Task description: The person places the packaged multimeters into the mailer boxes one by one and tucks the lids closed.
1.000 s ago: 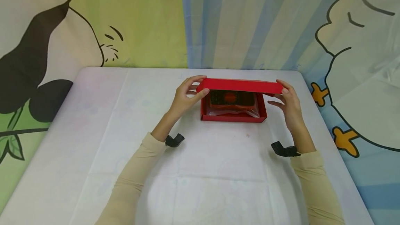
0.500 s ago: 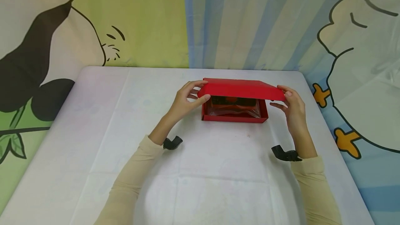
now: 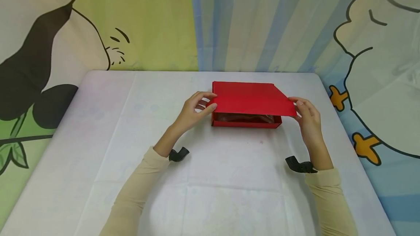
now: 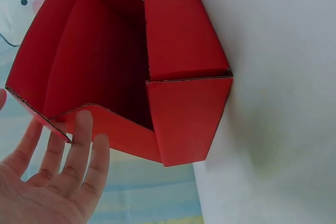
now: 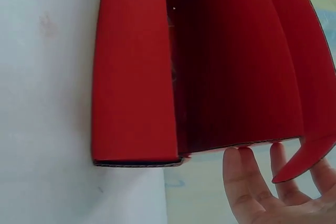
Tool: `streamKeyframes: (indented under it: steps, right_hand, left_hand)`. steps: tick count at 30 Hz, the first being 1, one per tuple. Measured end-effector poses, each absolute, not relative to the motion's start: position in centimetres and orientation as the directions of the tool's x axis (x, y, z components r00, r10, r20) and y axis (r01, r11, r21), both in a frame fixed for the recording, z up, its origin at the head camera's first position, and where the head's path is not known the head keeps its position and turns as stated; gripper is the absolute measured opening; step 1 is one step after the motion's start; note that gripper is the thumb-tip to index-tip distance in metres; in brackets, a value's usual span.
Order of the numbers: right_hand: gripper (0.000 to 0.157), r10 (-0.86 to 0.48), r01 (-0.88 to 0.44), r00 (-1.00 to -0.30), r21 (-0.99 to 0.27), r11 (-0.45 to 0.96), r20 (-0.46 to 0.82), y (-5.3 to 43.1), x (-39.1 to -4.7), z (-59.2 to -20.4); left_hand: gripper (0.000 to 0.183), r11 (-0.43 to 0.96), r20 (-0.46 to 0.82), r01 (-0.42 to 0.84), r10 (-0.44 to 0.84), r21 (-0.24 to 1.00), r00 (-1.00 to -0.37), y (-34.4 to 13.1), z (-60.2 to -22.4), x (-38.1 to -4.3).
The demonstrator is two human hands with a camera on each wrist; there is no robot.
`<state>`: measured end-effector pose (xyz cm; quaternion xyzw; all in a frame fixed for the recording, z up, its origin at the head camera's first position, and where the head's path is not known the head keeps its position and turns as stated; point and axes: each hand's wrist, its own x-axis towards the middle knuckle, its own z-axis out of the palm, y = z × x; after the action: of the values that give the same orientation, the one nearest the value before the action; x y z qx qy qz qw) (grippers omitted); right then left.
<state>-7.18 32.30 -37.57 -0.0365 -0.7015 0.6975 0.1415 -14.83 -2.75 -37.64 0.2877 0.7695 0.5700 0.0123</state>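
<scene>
A red cardboard box point(image 3: 246, 124) stands near the far side of the table, its hinged lid point(image 3: 251, 97) tilted down over it with a gap along the front. Through that gap a strip of clear plastic wrapping point(image 3: 246, 118) shows inside; the lid hides the rest. My left hand point(image 3: 193, 110) holds the lid's left front corner between thumb and fingers. At the right front corner my right hand point(image 3: 308, 121) pinches the lid's edge. The left wrist view shows fingertips against the lid's side flap point(image 4: 121, 132). In the right wrist view, fingers touch the lid near its front flap point(image 5: 310, 61).
A white cloth covers the table point(image 3: 229, 166). Behind it hangs a printed curtain point(image 3: 157, 21) with cartoon figures, which also runs down the left and right sides. Black camera mounts point(image 3: 178, 154) sit on both wrists.
The lid has swung down toward me, covering the dark, plastic-wrapped packet that showed before. Both hands have come down and nearer with it, while the box has stayed in place.
</scene>
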Motion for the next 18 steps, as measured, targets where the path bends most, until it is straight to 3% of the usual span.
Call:
streamKeyframes:
  steps: [18]
  right_hand:
    - [0.029,0.277,-0.051,-0.959,-0.997,0.062,0.066,32.6,-6.2,-39.5]
  left_hand:
    - [0.033,0.215,0.275,0.42,0.489,0.881,-0.827,-3.3,-39.2,-13.7]
